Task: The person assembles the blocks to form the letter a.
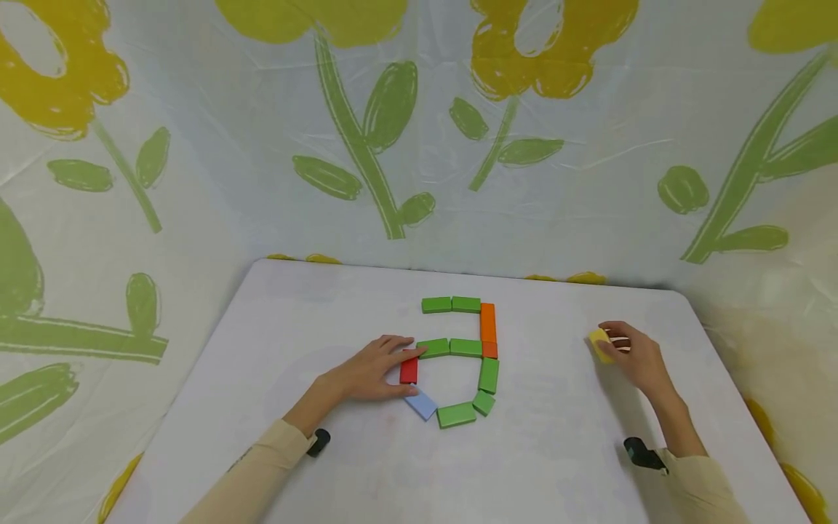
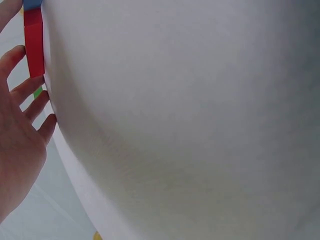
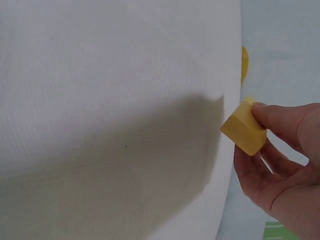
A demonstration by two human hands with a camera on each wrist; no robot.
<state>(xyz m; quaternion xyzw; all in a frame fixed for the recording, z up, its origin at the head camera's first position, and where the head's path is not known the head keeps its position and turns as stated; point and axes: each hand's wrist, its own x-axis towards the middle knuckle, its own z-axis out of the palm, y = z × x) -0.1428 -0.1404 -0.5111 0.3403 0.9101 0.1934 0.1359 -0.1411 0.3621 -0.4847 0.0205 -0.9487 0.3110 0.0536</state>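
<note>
My left hand (image 1: 369,371) lies at the left side of a block outline, fingers spread and fairly straight. Its fingertips reach the red block (image 1: 409,371) and the left end of a green block (image 1: 433,348), while the thumb touches the light blue block (image 1: 422,405). In the left wrist view the fingers (image 2: 36,106) line up along the red block (image 2: 34,50). Off to the right, my right hand (image 1: 641,360) pinches a yellow block (image 3: 245,127) between thumb and fingers, held above the table with its shadow below.
The outline also has green blocks along the top (image 1: 466,305), orange blocks (image 1: 488,322) on the right, and a green block (image 1: 457,415) at the bottom. They lie on a white table (image 1: 550,451). A flower-patterned cloth (image 1: 262,109) rises around its back and sides.
</note>
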